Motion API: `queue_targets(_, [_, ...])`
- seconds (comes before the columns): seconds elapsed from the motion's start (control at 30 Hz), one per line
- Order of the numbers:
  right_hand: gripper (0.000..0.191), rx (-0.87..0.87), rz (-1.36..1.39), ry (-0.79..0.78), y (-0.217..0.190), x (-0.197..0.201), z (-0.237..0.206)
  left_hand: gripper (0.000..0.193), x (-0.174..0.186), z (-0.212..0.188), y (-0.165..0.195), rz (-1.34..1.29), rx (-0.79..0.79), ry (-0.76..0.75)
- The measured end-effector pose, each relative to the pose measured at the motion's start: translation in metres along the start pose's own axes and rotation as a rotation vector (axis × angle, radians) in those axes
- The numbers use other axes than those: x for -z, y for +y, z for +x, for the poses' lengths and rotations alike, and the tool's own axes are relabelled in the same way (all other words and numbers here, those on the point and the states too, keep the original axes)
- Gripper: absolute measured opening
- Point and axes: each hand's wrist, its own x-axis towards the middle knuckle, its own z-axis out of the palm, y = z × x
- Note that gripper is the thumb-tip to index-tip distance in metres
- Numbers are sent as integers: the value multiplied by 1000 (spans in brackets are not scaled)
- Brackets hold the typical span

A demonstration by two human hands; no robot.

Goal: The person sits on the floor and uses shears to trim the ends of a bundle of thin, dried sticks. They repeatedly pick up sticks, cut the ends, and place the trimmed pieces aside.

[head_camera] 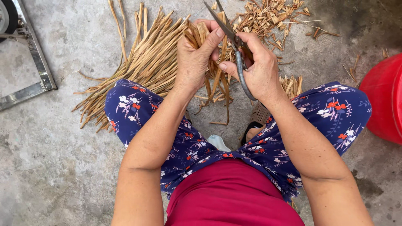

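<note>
Our left hand (193, 58) is closed tight around a bunch of dried straw-coloured stalks (213, 79), thumb and fingers wrapped over the upper end so the loose tails hang down between our knees; gripping them near the top seems to keep the ends level and gathered for the blades. Our right hand (261, 69) is clenched around the handles of a pair of dark metal scissors (232, 37), fingers curled through and around the loops, with the blades parted and pointing up and away from us, just above the top of the bunch. The two hands touch or nearly touch, the scissors crossing right beside the left thumb, which puts the cutting edge close to where the stalks are pinched. Beyond the hands, toward the far edge of the concrete floor (50, 159), lies a scatter of short cut stalk pieces (268, 16), likely fallen where the trimming is done. To the left of the left knee a larger heap of long uncut stalks (138, 62) fans out across the floor, within easy reach of the gripping hand. A smaller clump of stalks (291, 86) shows beside the right knee. We sit low, in blue floral trousers (335, 113). A red plastic tub (383, 98) stands at the right edge of the floor, and a metal frame (35, 71) lies at the left.
</note>
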Motion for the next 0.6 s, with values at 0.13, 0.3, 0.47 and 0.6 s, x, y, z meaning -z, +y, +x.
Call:
queue_targets(0.13, [58, -20, 16, 8, 0, -2, 0, 13, 4, 2, -2, 5, 10, -1])
queue_targets(0.3, [44, -75, 83, -10, 6, -2, 0, 14, 10, 5, 2, 136, 2, -22])
queue_targets(0.47, [35, -208, 320, 50, 11, -1, 6, 17, 8, 7, 11, 112, -82, -65])
queue_targets(0.6, [50, -66, 621, 1, 6, -8, 11, 21, 0, 9, 14, 38, -172, -98])
